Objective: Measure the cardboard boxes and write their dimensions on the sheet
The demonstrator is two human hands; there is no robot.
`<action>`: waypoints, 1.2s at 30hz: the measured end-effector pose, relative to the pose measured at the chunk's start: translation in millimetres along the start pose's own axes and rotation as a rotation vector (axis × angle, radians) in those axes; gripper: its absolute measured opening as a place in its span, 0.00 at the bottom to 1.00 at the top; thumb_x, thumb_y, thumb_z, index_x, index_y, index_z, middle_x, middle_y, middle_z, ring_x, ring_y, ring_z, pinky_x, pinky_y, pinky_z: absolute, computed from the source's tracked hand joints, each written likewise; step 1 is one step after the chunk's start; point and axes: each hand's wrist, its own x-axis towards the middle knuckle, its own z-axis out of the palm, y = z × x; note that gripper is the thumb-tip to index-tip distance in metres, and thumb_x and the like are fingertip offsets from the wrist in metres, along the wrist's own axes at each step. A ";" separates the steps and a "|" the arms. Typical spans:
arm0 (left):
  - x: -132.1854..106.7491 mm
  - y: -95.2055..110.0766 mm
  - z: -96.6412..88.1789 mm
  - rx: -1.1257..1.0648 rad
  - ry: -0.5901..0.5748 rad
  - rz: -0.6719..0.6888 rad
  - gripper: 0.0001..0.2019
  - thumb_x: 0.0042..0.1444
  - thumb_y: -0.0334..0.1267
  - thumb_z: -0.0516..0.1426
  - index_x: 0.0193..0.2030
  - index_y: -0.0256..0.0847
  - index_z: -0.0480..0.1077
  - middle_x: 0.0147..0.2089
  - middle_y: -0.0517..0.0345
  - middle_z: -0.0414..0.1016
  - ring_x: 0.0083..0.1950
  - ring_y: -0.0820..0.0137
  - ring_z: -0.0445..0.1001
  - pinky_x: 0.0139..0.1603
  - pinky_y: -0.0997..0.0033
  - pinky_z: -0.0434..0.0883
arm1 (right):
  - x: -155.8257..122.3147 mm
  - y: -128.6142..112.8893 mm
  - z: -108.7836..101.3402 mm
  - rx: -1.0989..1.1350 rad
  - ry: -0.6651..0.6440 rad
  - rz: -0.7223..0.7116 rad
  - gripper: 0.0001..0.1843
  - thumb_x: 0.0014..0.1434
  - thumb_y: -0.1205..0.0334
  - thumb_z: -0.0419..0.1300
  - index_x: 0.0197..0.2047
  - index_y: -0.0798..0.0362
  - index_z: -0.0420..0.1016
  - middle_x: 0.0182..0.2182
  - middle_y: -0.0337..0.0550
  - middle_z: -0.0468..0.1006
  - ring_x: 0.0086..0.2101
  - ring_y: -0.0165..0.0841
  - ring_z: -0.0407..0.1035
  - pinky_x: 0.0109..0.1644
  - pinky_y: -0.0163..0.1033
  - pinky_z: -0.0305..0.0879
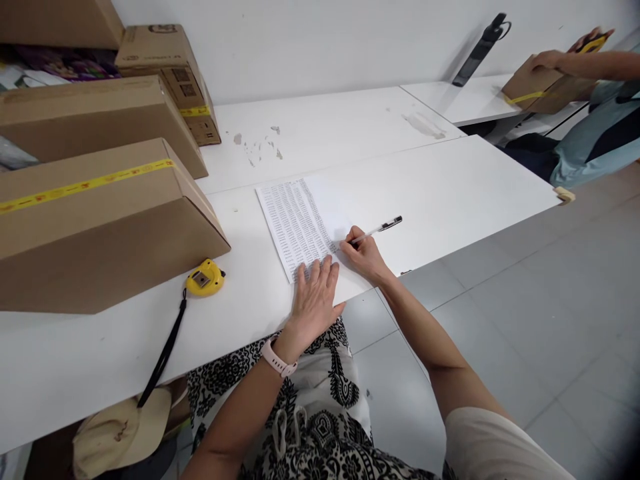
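A sheet of paper [295, 227] with columns of small print or writing lies on the white table, its right part blank. My left hand [315, 290] rests flat on the sheet's lower edge, fingers stretched out, a pale pink watch band on the wrist. In my right hand [363, 253] a pen [383, 228] is gripped, tilted up to the right. Its tip is hidden by my fingers, close to the right-hand column of writing. A yellow tape measure [205, 277] with a black strap lies left of my left hand.
Cardboard boxes [100, 200] with yellow tape crowd the table's left side. A dark bottle [481, 50] stands at the far right. Beyond it a co-worker's hands hold a cardboard box [537, 83] and a yellow tool. A beige cap [120, 430] sits below the table edge.
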 end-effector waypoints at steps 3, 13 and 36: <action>0.1 0.1 0.0 -0.003 -0.003 -0.002 0.37 0.64 0.53 0.53 0.74 0.33 0.52 0.77 0.42 0.49 0.74 0.45 0.50 0.72 0.38 0.46 | 0.0 -0.6 0.0 0.005 -0.002 0.003 0.11 0.56 0.62 0.58 0.27 0.49 0.59 0.20 0.32 0.57 0.24 0.29 0.53 0.29 0.38 0.49; -0.4 0.1 1.1 0.001 0.006 -0.002 0.37 0.64 0.52 0.53 0.73 0.32 0.53 0.77 0.42 0.48 0.74 0.45 0.50 0.72 0.37 0.46 | 0.2 0.7 -0.3 -0.012 0.004 -0.006 0.09 0.56 0.62 0.58 0.27 0.49 0.59 0.20 0.31 0.58 0.24 0.29 0.54 0.30 0.38 0.50; -8.6 -5.2 -6.4 -0.130 0.183 -0.041 0.30 0.63 0.52 0.55 0.67 0.37 0.62 0.74 0.44 0.58 0.72 0.50 0.56 0.70 0.43 0.54 | 6.9 23.7 8.1 -0.447 0.135 -0.262 0.24 0.61 0.75 0.45 0.53 0.50 0.74 0.44 0.52 0.76 0.45 0.45 0.64 0.50 0.50 0.62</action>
